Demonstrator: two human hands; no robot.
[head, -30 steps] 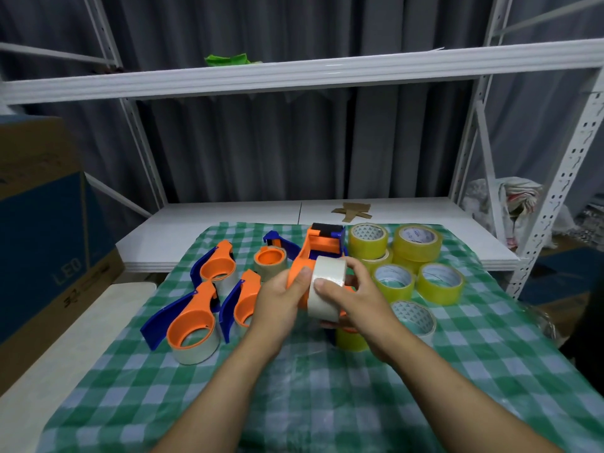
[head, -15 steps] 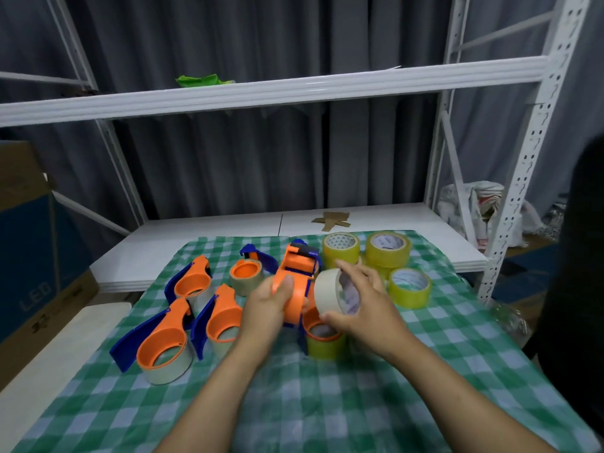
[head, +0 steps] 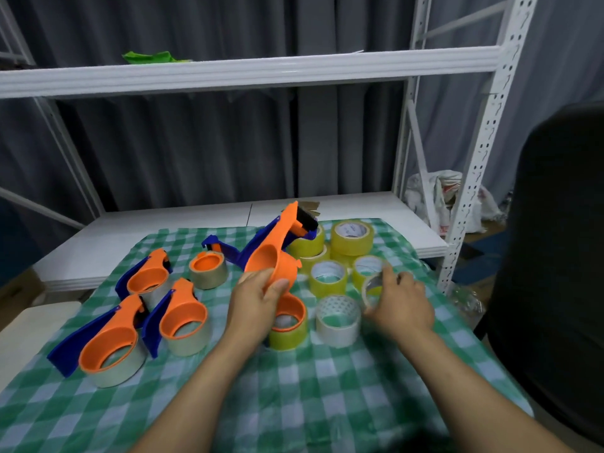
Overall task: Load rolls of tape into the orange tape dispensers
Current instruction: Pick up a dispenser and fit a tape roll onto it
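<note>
Here the left hand (head: 258,304) grips an empty orange dispenser (head: 276,256) by the rim of its round hub, thumb on the near side. It holds the dispenser tilted above the checked cloth (head: 294,403), with the black-toothed nose pointing up and away. Directly under that hand, a yellow roll (head: 287,336) carrying an orange hub sits on the cloth. The right hand (head: 400,307) curls its fingers round a roll of tape (head: 372,287). Motion blur smears this roll, so it seems to be a pale, clear one held just off the cloth, but that is not certain. Between the two hands, just left of the right one, a clear roll (head: 338,318) lies flat. Beyond the right hand stands a cluster of yellow rolls (head: 353,238), some of them stacked. Left of the left hand, three loaded dispensers (head: 183,300) with blue handles rest on the cloth. Beyond them, a tan roll (head: 209,276) holds an orange hub.
</note>
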